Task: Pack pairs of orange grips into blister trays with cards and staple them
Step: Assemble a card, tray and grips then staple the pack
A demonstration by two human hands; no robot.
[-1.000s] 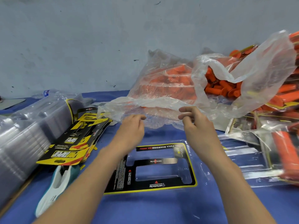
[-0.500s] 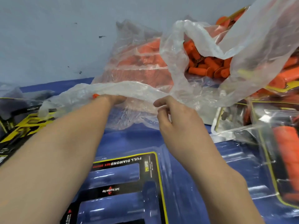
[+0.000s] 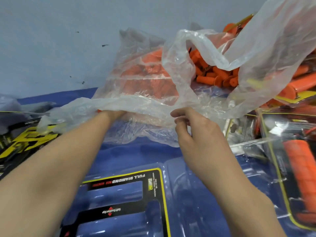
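Left hand (image 3: 112,115) was hidden inside the bag (image 3: 145,103) of orange grips (image 3: 213,74) so I couldn't tell its hold, right hand (image 3: 193,132) hung loose and empty, and a snagged bag could spill grips.

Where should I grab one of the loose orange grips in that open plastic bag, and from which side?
Probably pinch a loose orange grip by its straight tube, not the flared end, coming from above through the mouth of the plastic bag, which gapes upward over the heap.
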